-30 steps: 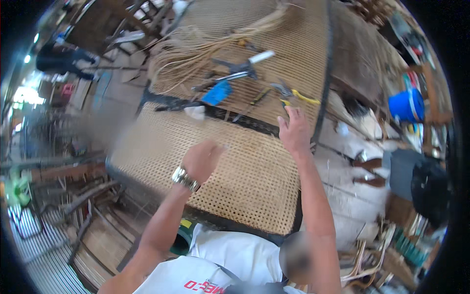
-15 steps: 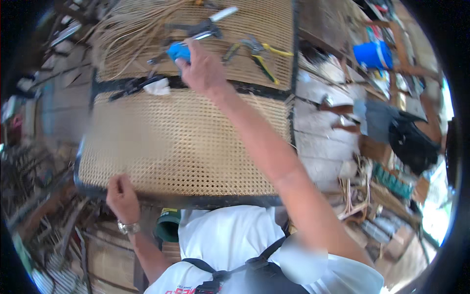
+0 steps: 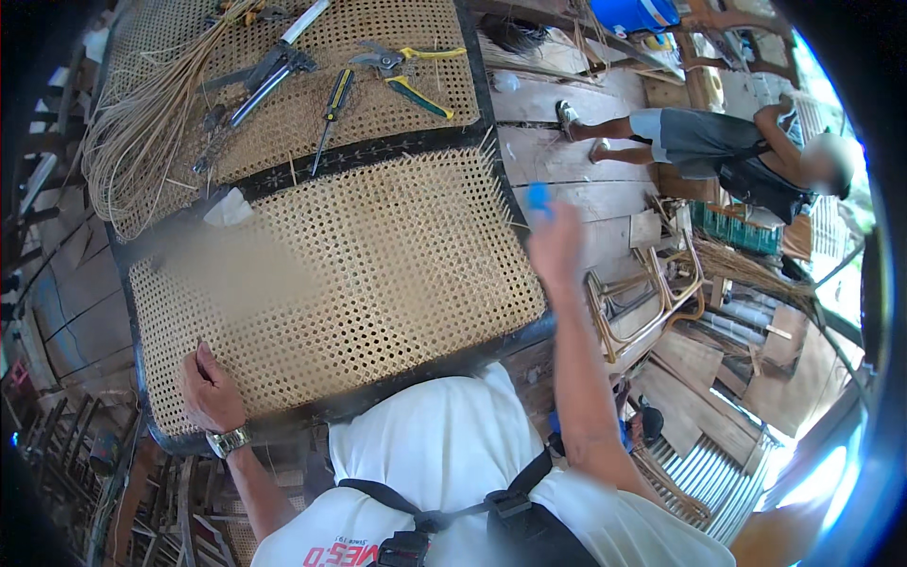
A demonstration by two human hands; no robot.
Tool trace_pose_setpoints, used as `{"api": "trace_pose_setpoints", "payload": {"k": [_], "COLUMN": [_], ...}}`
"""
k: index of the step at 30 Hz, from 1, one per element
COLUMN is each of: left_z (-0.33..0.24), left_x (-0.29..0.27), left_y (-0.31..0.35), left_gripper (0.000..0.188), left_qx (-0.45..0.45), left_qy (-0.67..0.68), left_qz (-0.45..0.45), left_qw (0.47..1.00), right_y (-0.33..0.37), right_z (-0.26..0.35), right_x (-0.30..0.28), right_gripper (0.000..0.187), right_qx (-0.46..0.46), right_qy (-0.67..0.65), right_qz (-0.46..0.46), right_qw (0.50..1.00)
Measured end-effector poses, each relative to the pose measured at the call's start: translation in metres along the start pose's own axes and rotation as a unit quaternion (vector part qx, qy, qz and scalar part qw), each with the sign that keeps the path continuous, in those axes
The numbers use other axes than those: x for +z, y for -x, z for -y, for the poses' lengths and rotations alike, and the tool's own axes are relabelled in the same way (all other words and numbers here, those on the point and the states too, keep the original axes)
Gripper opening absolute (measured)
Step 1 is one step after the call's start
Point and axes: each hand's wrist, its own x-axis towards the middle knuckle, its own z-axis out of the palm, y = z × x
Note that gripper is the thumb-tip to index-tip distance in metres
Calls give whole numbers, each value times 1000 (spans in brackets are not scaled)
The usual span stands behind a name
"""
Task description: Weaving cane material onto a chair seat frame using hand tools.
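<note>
A woven cane panel (image 3: 406,255) in a dark frame (image 3: 312,406) lies in front of me. At its near left corner my left hand (image 3: 213,389) rests on the weave, fingers curled; whether they hold anything is hidden. Beyond the panel's right edge, my right hand (image 3: 556,241) is closed round a small blue object (image 3: 539,197), blurred by motion. Along that edge, short cane ends stick out. On the far cane panel (image 3: 378,132) lie a screwdriver (image 3: 334,102), yellow-handled pruning shears (image 3: 402,66), a hammer (image 3: 274,76) and a bundle of loose cane strands (image 3: 161,123).
A white scrap (image 3: 229,208) sits at the dark bar between the panels. Another person (image 3: 704,142) stands to the right on the plank floor (image 3: 586,203). A bent-cane frame (image 3: 652,302) and wooden boards (image 3: 704,378) lie at the right; a blue container (image 3: 633,13) is farther off.
My right hand has swung right and nearer with the blue object, from the far panel to past the right edge. The view has turned, and the screwdriver is now plainly seen. My left hand stays at the corner.
</note>
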Motion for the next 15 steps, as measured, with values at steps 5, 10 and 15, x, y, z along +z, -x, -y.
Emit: {"api": "trace_pose_setpoints", "payload": {"k": [5,10,15], "left_z": [0,-1,-5], "left_x": [2,-9,-7], "left_y": [-4,2,1], "left_gripper": [31,31,31], "left_qx": [12,-13,-4], "left_qy": [28,53,55], "left_qz": [9,7,-14], "left_qw": [1000,998,998], "right_y": [-27,-36,-66], "right_z": [159,142,79], "right_x": [57,24,54], "right_gripper": [14,17,21], "right_qx": [-111,-78,106], "right_qy": [-283,-306,-49], "right_qz": [106,-17,-10], "right_qw": [947,949,993]}}
